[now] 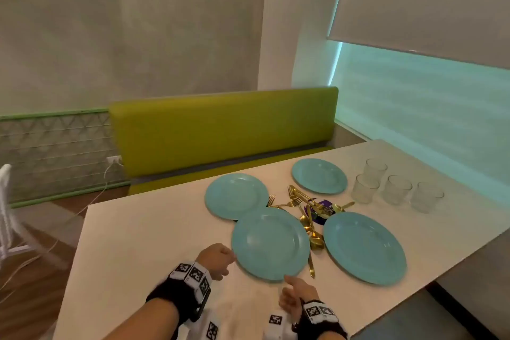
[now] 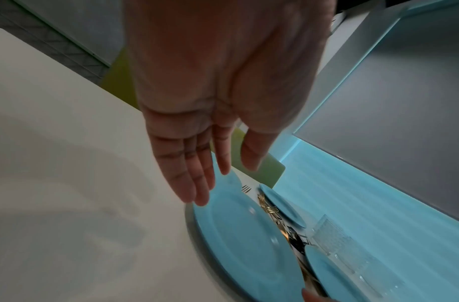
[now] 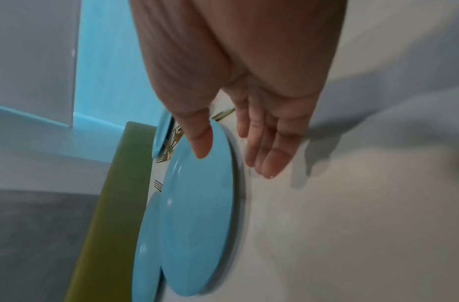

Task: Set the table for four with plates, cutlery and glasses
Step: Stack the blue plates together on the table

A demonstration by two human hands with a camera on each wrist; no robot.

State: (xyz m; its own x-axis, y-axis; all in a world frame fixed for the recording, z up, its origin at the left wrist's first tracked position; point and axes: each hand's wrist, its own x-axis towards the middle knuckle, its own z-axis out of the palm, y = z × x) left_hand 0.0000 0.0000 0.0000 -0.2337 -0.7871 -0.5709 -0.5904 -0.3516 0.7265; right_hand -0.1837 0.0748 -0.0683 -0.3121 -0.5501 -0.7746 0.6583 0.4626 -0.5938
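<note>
Several teal plates lie on the white table [image 1: 143, 243]. The nearest plate [image 1: 270, 243] [image 2: 239, 241] [image 3: 197, 204] sits between my hands and overlaps the far-left plate [image 1: 236, 196]. My left hand [image 1: 218, 259] [image 2: 223, 179] has straight fingers, their tips at this plate's left rim. My right hand [image 1: 296, 288] [image 3: 233, 155] is at the near rim, thumb over the top face and fingers [image 3: 269, 159] spread beside the edge, not closed on it. A heap of gold cutlery [image 1: 306, 207] lies between the plates. Several clear glasses [image 1: 397, 189] stand at the right.
Another plate [image 1: 364, 247] lies near the table's right front edge, and one [image 1: 319, 175] sits at the back. A dark purple item [image 1: 317, 214] lies under the cutlery. A green bench [image 1: 220, 130] runs behind the table. A white chair [image 1: 5, 201] stands far left.
</note>
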